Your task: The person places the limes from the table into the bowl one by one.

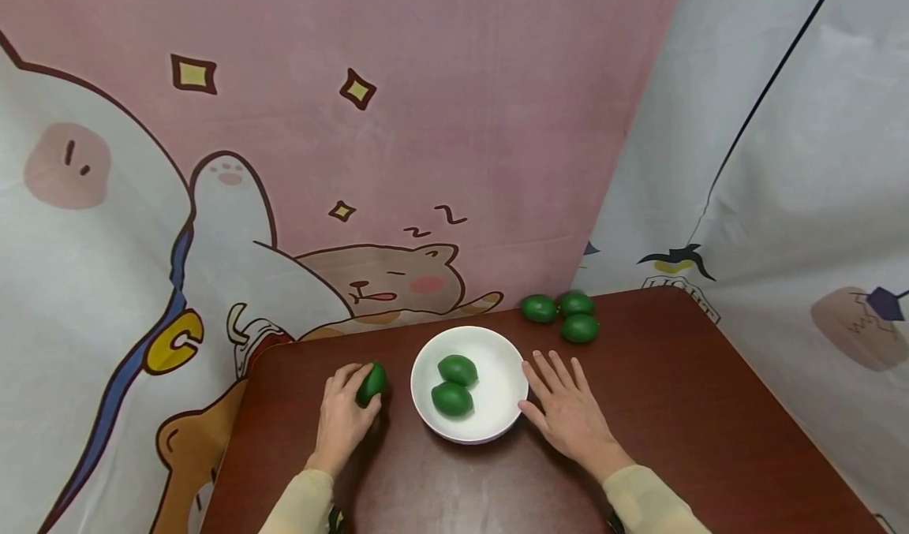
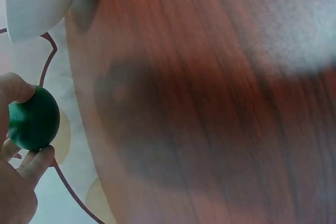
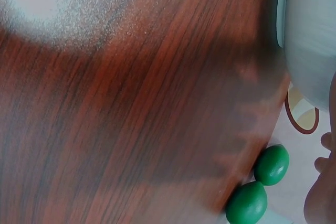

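Observation:
My left hand (image 1: 346, 412) pinches a green lime (image 1: 372, 384) between thumb and fingers, left of a white bowl (image 1: 500, 368). In the left wrist view that lime (image 2: 35, 120) shows at the left edge, thumb on one side and fingertips on the other. Two more limes lie inside the bowl, one (image 1: 458, 370) behind the other (image 1: 451, 399). My right hand (image 1: 568, 412) has its fingers straight and spread, palm down, with the thumb and fingertips right at the bowl's right rim. Only a little of this hand shows in the right wrist view.
A cluster of three limes sits at the back of the brown wooden table (image 1: 675, 408), including a left one (image 1: 539, 308) and a front one (image 1: 579, 328). Behind the table hangs a printed cloth (image 1: 497, 124) with cartoon animals; its folds reach the table's back and side edges.

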Demonstrator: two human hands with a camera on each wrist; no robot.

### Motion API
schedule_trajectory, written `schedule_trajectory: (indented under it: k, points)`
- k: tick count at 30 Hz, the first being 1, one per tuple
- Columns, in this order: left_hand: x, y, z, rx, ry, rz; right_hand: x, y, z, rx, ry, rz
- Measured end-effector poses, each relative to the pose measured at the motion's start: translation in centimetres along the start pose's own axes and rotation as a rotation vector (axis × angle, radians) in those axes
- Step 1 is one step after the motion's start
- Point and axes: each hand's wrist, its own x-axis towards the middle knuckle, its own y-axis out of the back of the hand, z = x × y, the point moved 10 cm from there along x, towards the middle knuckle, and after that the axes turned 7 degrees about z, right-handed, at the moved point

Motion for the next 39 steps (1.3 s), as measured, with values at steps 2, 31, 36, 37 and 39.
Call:
schedule_trajectory:
  k: [2,31,36,37,39]
  points:
    - [0.2,0.2,0.4,-0.011,-0.010,0.011,0.0,0.0,0.0,0.000,-0.002,-0.003]
    - [1.3,0.5,4.1,-0.080,-0.051,-0.005,0.0,0.2,-0.1,0.011,-0.006,0.000]
    - [1.3,0.4,4.8,-0.086,-0.077,-0.009,0.0,0.2,-0.1,0.010,-0.003,0.001]
    - [1.3,0.4,5.0,-0.087,-0.083,-0.009,0.0,0.2,-0.1,0.009,-0.003,0.002]
    - [1.3,0.4,5.3,-0.094,-0.097,-0.006,0.0,0.2,-0.1,0.010,-0.002,0.005]
